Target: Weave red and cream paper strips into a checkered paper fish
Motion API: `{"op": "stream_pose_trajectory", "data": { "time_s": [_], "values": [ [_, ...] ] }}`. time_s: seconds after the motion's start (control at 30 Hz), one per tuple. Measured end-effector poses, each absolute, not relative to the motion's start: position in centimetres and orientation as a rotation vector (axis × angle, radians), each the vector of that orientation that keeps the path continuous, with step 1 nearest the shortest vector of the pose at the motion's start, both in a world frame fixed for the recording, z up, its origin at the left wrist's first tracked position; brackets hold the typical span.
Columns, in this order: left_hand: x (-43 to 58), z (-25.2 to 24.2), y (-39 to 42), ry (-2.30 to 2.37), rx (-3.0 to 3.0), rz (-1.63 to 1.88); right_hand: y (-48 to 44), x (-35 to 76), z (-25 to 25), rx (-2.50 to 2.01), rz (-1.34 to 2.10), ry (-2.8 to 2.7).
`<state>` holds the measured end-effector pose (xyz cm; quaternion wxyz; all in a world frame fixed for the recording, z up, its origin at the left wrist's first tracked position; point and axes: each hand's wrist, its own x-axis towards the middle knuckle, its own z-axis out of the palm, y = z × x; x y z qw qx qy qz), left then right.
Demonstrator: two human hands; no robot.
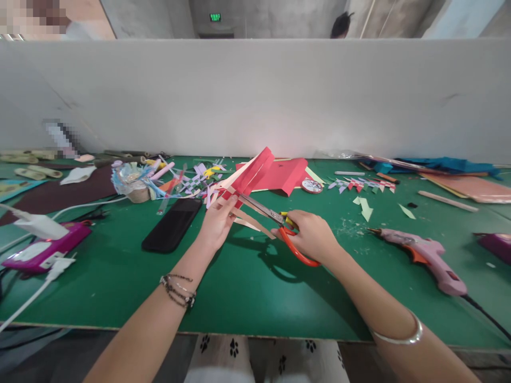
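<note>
My left hand (217, 221) pinches a folded red paper sheet (249, 175) that is slit into long strips, holding it up over the green table (239, 287). My right hand (313, 234) grips orange-handled scissors (279, 226), their blades reaching into the paper between the strips. Loose cut strips hang below the sheet near my left fingers.
A black phone (172, 224) lies left of my left hand. A pink glue gun (423, 252) rests at the right. More red paper (287, 175), woven paper strips (191, 183), a small basket (133, 183) and a purple device with white cables (46, 244) are spread about. A white partition stands behind.
</note>
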<state>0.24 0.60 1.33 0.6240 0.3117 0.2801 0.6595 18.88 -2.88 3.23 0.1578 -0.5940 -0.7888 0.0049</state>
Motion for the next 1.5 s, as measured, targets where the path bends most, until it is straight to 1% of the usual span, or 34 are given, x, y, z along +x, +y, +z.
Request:
{"op": "stream_pose_trajectory", "data": {
  "time_s": [0.57,0.73,0.83,0.97,1.03,1.13,1.2,1.27,1.37,1.43,1.5],
  "values": [
    [0.5,1.7,0.6,0.715,0.667,1.515,-2.7,19.2,3.5,-1.702,0.057,-2.250],
    [0.2,2.5,0.5,0.740,0.547,1.564,-2.3,19.9,3.3,-1.539,0.240,-2.105],
    [-0.1,2.7,0.5,0.838,0.453,1.617,-2.0,20.1,3.1,-1.459,0.351,-1.953],
    [-0.4,2.4,0.7,0.954,0.488,1.717,-1.7,20.1,2.7,-1.398,0.455,-1.760],
    [-0.5,2.2,0.9,0.963,0.606,1.765,-1.5,20.2,2.5,-1.396,0.485,-1.688],
    [-0.5,1.8,1.1,0.959,0.858,1.823,-1.4,20.3,2.3,-1.395,0.439,-1.615],
    [-0.5,1.7,0.9,1.015,1.152,1.885,-1.4,20.3,2.2,-1.385,0.390,-1.583],
    [-0.5,1.7,0.4,1.113,1.598,1.940,-1.4,20.3,2.2,-1.374,0.369,-1.562],
    [-0.3,1.6,-0.3,1.192,2.248,1.857,-1.4,20.3,2.2,-1.359,0.366,-1.547],
    [-0.2,1.5,-0.6,1.182,2.476,1.791,-1.4,20.3,2.2,-1.342,0.372,-1.532],
    [-0.2,1.3,-0.7,1.172,2.585,1.797,-1.4,20.3,2.2,-1.327,0.370,-1.508]
  ]
}}
